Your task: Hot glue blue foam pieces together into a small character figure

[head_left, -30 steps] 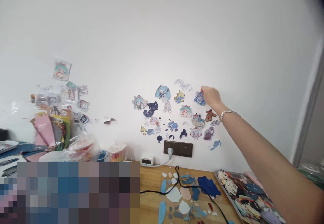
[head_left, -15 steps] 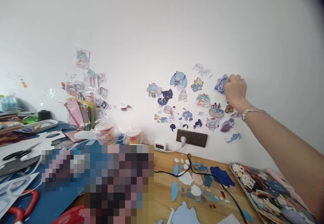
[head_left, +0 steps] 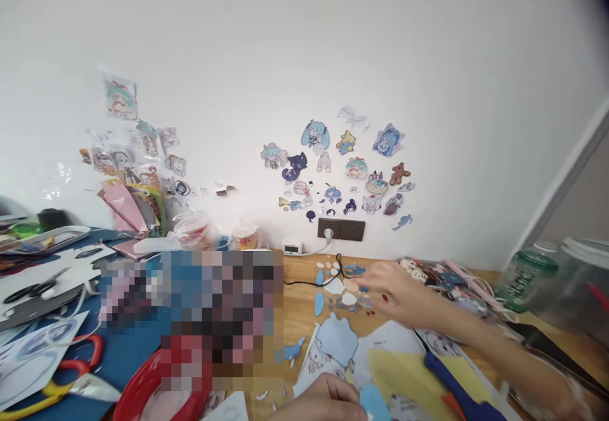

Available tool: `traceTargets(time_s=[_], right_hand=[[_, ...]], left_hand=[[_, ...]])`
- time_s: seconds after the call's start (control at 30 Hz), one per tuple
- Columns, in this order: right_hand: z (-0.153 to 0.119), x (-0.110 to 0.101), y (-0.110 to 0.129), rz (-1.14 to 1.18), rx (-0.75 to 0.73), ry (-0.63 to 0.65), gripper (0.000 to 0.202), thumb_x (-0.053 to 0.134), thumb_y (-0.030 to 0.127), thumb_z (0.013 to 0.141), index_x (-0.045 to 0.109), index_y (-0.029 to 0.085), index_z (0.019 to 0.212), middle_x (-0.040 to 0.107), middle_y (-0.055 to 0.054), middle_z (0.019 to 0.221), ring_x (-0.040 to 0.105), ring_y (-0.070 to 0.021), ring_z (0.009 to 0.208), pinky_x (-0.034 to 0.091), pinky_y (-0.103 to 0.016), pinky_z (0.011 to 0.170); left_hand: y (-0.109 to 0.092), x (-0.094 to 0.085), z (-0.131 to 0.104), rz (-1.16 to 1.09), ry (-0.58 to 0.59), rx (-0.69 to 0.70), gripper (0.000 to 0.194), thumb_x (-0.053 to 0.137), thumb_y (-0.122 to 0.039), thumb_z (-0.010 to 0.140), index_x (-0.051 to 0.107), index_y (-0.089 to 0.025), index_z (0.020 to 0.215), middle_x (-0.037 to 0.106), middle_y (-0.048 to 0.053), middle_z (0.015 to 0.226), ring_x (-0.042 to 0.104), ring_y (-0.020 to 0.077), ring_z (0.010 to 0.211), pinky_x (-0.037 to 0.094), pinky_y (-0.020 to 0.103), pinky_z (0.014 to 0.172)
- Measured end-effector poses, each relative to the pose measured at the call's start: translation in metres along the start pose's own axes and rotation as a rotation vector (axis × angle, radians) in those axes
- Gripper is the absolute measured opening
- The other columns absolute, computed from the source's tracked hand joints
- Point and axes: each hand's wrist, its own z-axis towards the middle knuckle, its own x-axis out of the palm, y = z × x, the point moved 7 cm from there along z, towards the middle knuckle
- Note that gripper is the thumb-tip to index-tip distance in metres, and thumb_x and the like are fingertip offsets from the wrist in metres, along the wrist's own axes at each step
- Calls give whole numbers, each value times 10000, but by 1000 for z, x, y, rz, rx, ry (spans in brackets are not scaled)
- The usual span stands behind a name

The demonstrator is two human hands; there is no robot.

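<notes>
At the bottom centre, my left hand (head_left: 326, 399) holds a light blue paper piece (head_left: 374, 403) by its edge, its fingers bent together. My right hand (head_left: 392, 291) hovers or rests over the right part of the wooden desk, by the small cut pieces; it is blurred, and whether it touches any cannot be made out. Beneath and around the hands lie a larger pale blue cut-out (head_left: 337, 340) on a printed sheet, a yellow sheet (head_left: 399, 373) and a dark blue-handled tool (head_left: 457, 389). The blue-haired character cut-out (head_left: 389, 140) is on the wall.
A red bowl (head_left: 137, 389) and red-and-yellow scissors (head_left: 66, 389) lie at the left. A black cable (head_left: 309, 283) crosses the desk below the wall socket (head_left: 340, 229). Clear jars (head_left: 528, 278) and a pile of cut-outs are at the right. Part of the picture is pixelated.
My right hand has left the blue-haired cut-out on the wall and come down over the desk. My left hand has come into view with a light blue piece. The view has shifted right and down.
</notes>
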Motion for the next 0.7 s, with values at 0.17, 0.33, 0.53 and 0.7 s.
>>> traceTargets(time_s=[0.17,0.33,0.53,0.7], right_hand=[[-102,42,35,297,315,64,242,422,265,883,662,237,906,685,-26,794,610,-191,833,281,-461,988],[-124,53,33,396,452,134,248,428,284,868,664,215,895,694,-45,783,613,-219,853,275,-474,984],[-101,45,45,466,402,98,269,416,202,848,684,205,848,676,-18,668,592,-182,721,320,-397,934],[-63,61,33,597,467,119,242,473,167,789,712,193,812,669,-35,652,578,-215,765,382,-366,815]], left_hand=[[-1,14,-4,245,-31,25,234,750,-332,565,713,-139,691,564,-36,530,445,62,470,291,175,426],[4,22,-3,403,-108,-24,182,690,-284,581,708,-136,685,501,-39,453,425,57,376,264,154,352],[-4,29,-14,446,16,-110,543,644,-227,593,567,-200,1130,621,2,734,463,56,318,314,153,283],[-37,11,-45,781,-19,-104,812,606,-354,684,179,-342,1375,567,76,1145,513,50,338,395,182,301]])
